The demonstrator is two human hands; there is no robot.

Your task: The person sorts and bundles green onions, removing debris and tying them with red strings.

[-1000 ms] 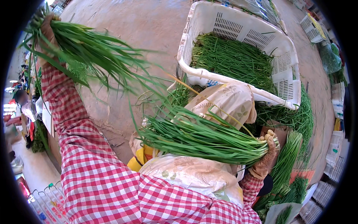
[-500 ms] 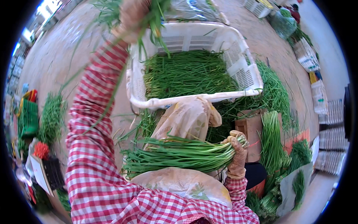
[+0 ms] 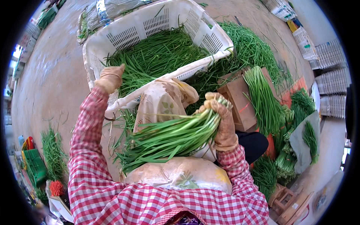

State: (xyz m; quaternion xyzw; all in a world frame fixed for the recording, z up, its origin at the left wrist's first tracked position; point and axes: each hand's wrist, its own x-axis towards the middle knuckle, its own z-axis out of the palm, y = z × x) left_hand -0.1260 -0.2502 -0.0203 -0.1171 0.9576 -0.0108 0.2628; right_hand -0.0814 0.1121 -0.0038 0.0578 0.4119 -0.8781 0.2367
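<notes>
My right hand (image 3: 224, 125), in a tan glove, is closed around the pale stem ends of a bunch of garlic chives (image 3: 176, 138). The long green leaves lie leftward across my lap, over a patterned apron (image 3: 180, 172). Over the near left rim of a white plastic crate (image 3: 125, 32) is my left hand (image 3: 109, 78), also gloved. Its back faces up and its fingers are largely hidden, so its grip is unclear; no leaves show hanging from it. Inside the crate lies a layer of loose green leaves (image 3: 157, 52).
A cardboard box (image 3: 234, 99) stands to the right, with a chive bundle (image 3: 262, 101) leaning on it. Loose greens (image 3: 251, 48) are heaped beside the crate. More bundles (image 3: 287, 161) lie at lower right, and a green crate (image 3: 34, 167) is at far left.
My left hand has come down from above the crate's far left to its near left rim; the leaves it held no longer show in it. The right hand's bunch is raised and tilted.
</notes>
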